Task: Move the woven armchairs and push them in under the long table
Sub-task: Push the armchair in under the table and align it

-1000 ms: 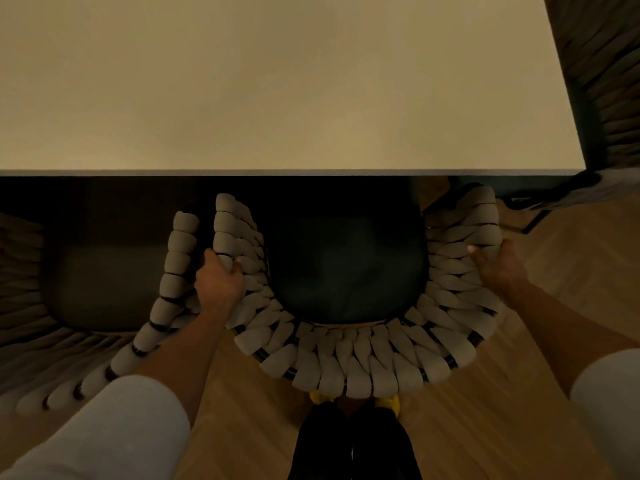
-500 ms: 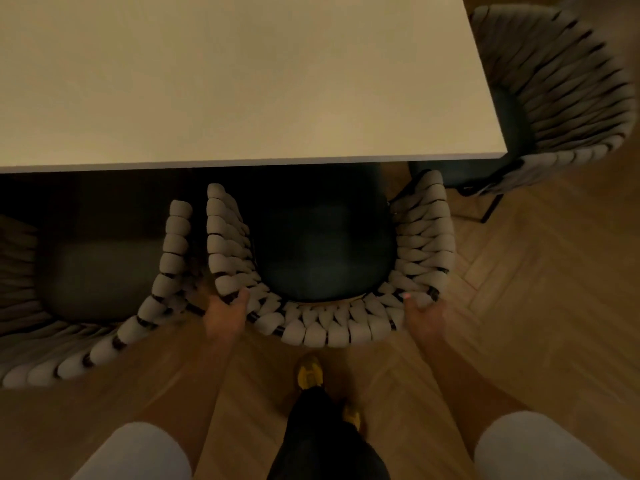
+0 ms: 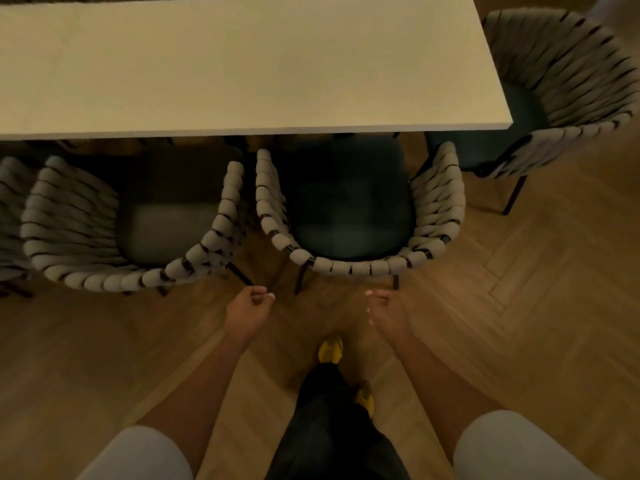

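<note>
Both hands are free, and we start there: the left hand (image 3: 249,306) hangs over the floor with its fingers loosely curled, thumb near the fingertips, nothing in it. The right hand (image 3: 386,311) mirrors it, fingers loosely bent, holding nothing. We see a strip of floor between each hand and the curved back of the woven armchair (image 3: 360,265) straight ahead, so neither hand touches it. That chair faces the long table (image 3: 242,71). The front of its dark seat cushion (image 3: 346,202) runs into the shadow below the table's near edge, its arms reach almost to that edge, and its back stands out on our side on thin dark legs. Just beside it on the left we have a second woven armchair (image 3: 69,216), turned a little askew, its near arm close to the first chair's arm; whether the two touch we cannot tell. Off to the right, a third armchair (image 3: 571,81) sits at the table's short end, partly under the corner. Below it all runs the herringbone wood floor (image 3: 519,306). Nearest to us are yellow shoes (image 3: 330,348), dark trousers (image 3: 329,427) and white sleeves (image 3: 138,455) on both arms.
</note>
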